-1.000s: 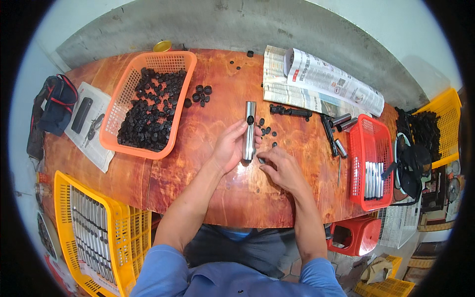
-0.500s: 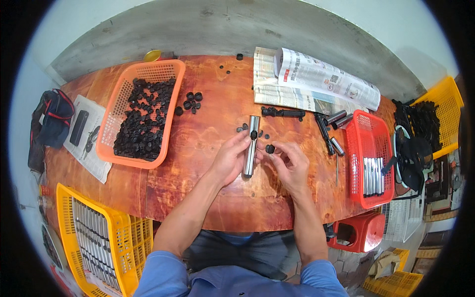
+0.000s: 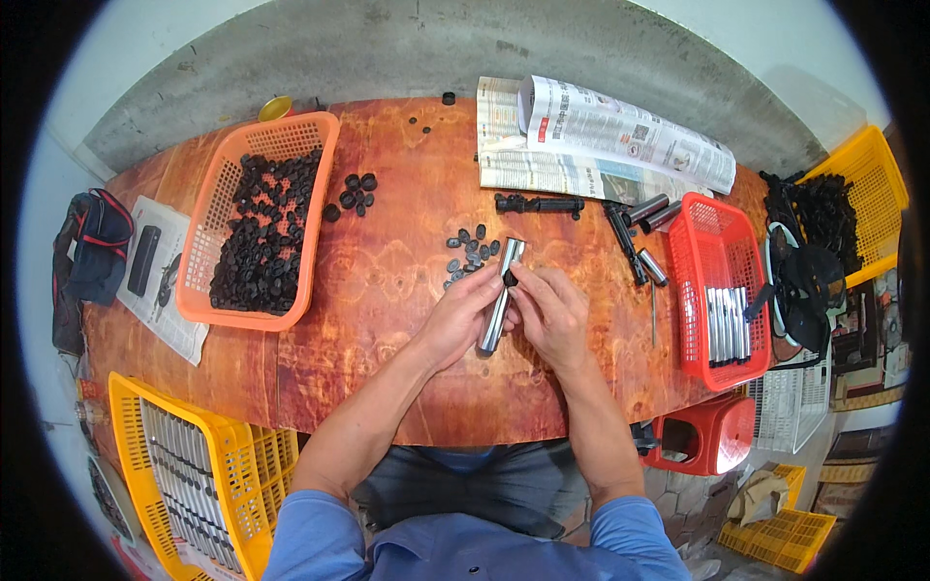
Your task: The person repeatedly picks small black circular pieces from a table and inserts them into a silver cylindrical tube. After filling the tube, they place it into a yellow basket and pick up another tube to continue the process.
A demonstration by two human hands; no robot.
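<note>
My left hand point(image 3: 451, 318) is closed around a shiny metal tube point(image 3: 493, 327), which I hold tilted above the table in front of me. At the tube's middle sits a small black plastic plug point(image 3: 510, 278), and the fingers of my right hand point(image 3: 556, 315) pinch it against the tube's side. My fingers partly cover the plug, so how far it sits in cannot be seen. Just beyond my left hand, several loose black plugs point(image 3: 472, 246) lie on the wooden table point(image 3: 387, 290).
An orange basket point(image 3: 317, 194) of black plugs stands at left; a red basket point(image 3: 683, 290) with metal tubes stands at right. Folded newspapers point(image 3: 620, 145), black rods point(image 3: 539, 204) and short tubes point(image 3: 647, 208) lie at the back right. A yellow crate point(image 3: 228, 455) of tubes sits lower left.
My right hand has brought the black plug from beside the tube onto its middle. The tube has tilted, its far end leaning right. The view has shifted slightly.
</note>
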